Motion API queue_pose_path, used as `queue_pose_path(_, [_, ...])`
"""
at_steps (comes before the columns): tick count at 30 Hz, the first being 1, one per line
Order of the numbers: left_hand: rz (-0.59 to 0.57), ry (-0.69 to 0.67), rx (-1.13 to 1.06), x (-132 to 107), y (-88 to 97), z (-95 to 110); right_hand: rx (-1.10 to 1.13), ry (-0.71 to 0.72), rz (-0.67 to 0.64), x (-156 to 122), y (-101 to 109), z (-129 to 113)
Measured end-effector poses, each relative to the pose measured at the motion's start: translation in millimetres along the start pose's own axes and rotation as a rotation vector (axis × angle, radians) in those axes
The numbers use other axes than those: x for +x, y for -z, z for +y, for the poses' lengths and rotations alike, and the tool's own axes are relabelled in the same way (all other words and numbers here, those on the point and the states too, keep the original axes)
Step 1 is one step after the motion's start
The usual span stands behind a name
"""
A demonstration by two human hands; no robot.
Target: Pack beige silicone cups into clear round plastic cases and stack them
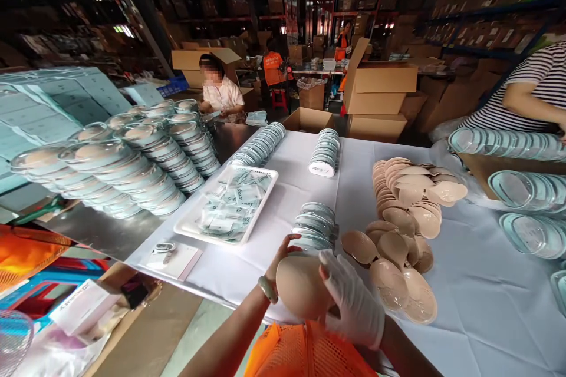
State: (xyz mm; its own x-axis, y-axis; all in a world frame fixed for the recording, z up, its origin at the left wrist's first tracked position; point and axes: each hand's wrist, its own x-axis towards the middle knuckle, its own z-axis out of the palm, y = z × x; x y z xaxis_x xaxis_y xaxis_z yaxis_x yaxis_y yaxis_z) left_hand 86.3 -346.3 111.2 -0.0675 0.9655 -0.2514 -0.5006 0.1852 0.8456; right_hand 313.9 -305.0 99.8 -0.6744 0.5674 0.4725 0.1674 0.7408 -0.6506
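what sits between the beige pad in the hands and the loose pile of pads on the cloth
Nothing visible. The beige pad is held by the left hand and gloved right hand, with the pile of pads just beyond.

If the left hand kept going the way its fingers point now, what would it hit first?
Probably the short stack of round lids just beyond the left hand, which grips the beige pad; depth is uncertain.

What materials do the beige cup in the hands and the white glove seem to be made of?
The beige cup, held in both hands, looks like soft silicone or foam: matte, smooth, evenly skin-toned, though I cannot tell which. The white glove on the right hand looks like thin knitted cloth, dull and wrinkled. The left hand is bare.
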Motion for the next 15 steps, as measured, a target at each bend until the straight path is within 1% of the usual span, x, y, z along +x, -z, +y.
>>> queue_pose_path(1, [-0.035,0.015,-0.033,-4,-0.9,-3,-0.089,0.059,-0.019,-7,-3,-1])
queue_pose_path(2, [-0.068,0.024,-0.041,-8,-2.2,-7,-0.144,0.051,-0.011,-11,-8,0])
queue_pose_path(3, [-0.103,0.038,-0.031,-12,-2.8,-11,-0.155,-0.008,0.014,-15,-13,3])
queue_pose_path(5, [-0.161,0.084,0.033,-21,1.4,-24,-0.075,-0.177,0.065,-20,-22,15])
queue_pose_path(6, [-0.145,0.087,0.1,-26,6.8,-31,-0.032,-0.233,0.088,-24,-23,21])
queue_pose_path(7, [-0.096,0.06,0.204,-31,13.9,-41,0.013,-0.277,0.122,-28,-24,27])
queue_pose_path(8, [-0.019,-0.001,0.345,-36,22.1,-52,0.059,-0.346,0.184,-33,-23,31])
queue_pose_path(10, [0.17,-0.186,0.698,-43,37.8,-78,0.157,-0.597,0.382,-46,-20,37])
queue_pose_path(11, [0.24,-0.266,0.862,-44,43.9,-91,0.212,-0.737,0.48,-52,-20,37])
queue_pose_path(12, [0.274,-0.316,0.988,-43,48.3,-104,0.256,-0.85,0.556,-58,-20,38])
queue_pose_path(13, [0.285,-0.341,1.075,-42,51.0,-116,0.281,-0.918,0.596,-64,-22,38])
queue_pose_path(15, [0.278,-0.359,1.169,-37,53.3,-134,0.302,-0.956,0.607,-69,-30,38])
